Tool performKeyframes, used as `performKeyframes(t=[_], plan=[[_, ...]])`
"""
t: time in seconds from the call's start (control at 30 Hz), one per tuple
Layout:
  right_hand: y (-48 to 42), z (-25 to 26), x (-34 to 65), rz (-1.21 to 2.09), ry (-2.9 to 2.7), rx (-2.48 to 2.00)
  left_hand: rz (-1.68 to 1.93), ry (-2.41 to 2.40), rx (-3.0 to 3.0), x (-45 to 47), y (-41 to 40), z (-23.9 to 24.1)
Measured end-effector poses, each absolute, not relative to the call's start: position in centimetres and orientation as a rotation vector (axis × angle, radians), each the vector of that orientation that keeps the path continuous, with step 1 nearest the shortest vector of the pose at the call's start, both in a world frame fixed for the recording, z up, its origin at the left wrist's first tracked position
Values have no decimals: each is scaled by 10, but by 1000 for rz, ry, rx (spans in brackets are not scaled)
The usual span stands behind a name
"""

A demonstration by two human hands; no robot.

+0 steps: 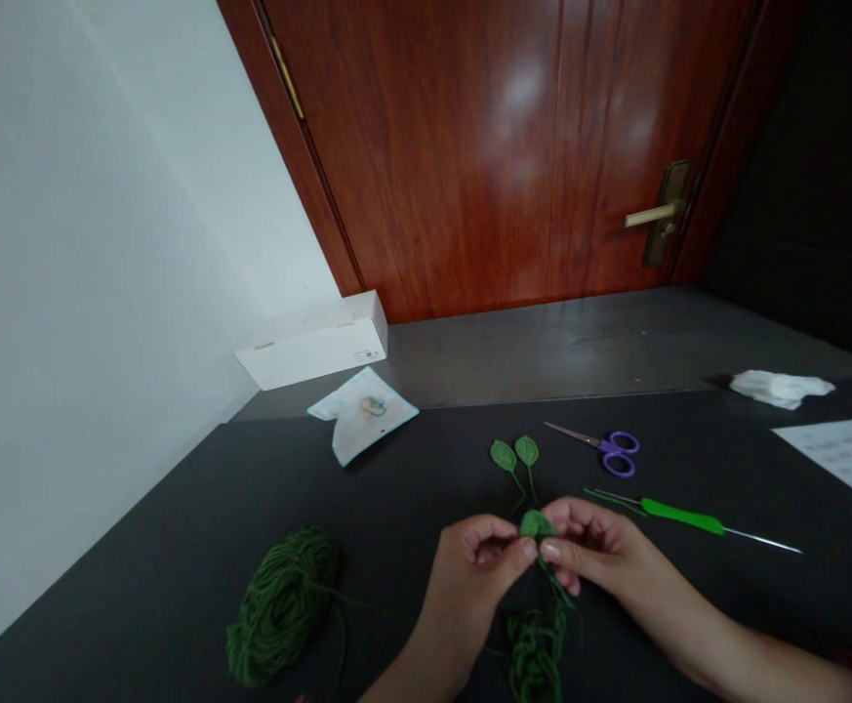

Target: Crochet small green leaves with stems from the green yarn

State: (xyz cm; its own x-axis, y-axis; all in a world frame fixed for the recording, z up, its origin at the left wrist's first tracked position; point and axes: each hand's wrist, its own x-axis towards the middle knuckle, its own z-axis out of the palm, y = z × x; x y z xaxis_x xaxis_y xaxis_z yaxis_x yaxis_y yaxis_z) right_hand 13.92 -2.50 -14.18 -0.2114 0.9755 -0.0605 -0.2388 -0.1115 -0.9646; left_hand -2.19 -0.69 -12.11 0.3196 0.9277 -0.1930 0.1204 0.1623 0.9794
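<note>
Between my two hands is a small green crocheted piece (537, 524), pinched at its lower edge by both thumbs. My left hand (480, 566) closes on its left side, and my right hand (590, 547) grips its right side. Green yarn strands trail below the fingers toward a loose green yarn bundle (534, 654). Just beyond the hands lie two crocheted leaves, a left leaf (503, 455) and a right leaf (526, 451), each with a thin stem. A crochet hook with a green handle (681, 515) rests to the right, below purple-handled scissors (616, 453).
A dark green yarn skein (286, 605) lies at the left on the black tabletop (198, 547). Farther back are a white packet (367, 410) with small items on it and a white box (315, 342). Crumpled tissue (781, 388) and a printed sheet (850, 454) sit at the right.
</note>
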Motion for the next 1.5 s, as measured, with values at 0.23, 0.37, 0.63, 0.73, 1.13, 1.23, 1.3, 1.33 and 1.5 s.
performKeyframes(t=[0.23,0.37,0.63,0.73,1.13,1.23,1.3,1.33,1.5], plan=[[-24,-147,138,1539,-1189,-1014,791,1179,1322,-20,-8,-118],[-23,-152,140,1614,-1198,-1007,808,1210,1378,-23,-9,-112],[-26,-142,140,1643,-1208,-935,759,1138,1269,-27,-5,-110],[-25,-139,140,1633,-1226,-910,752,1085,1227,-27,-4,-112],[-30,-143,139,1819,-1051,-861,799,949,1165,-23,-6,-120],[-34,-137,139,1970,-925,-842,776,939,1194,-26,-8,-116],[-35,-133,141,2061,-861,-837,757,936,1218,-29,-9,-112],[-35,-131,142,2096,-842,-837,748,936,1230,-30,-9,-111],[-34,-130,145,2114,-850,-844,705,933,1227,-32,-10,-107]])
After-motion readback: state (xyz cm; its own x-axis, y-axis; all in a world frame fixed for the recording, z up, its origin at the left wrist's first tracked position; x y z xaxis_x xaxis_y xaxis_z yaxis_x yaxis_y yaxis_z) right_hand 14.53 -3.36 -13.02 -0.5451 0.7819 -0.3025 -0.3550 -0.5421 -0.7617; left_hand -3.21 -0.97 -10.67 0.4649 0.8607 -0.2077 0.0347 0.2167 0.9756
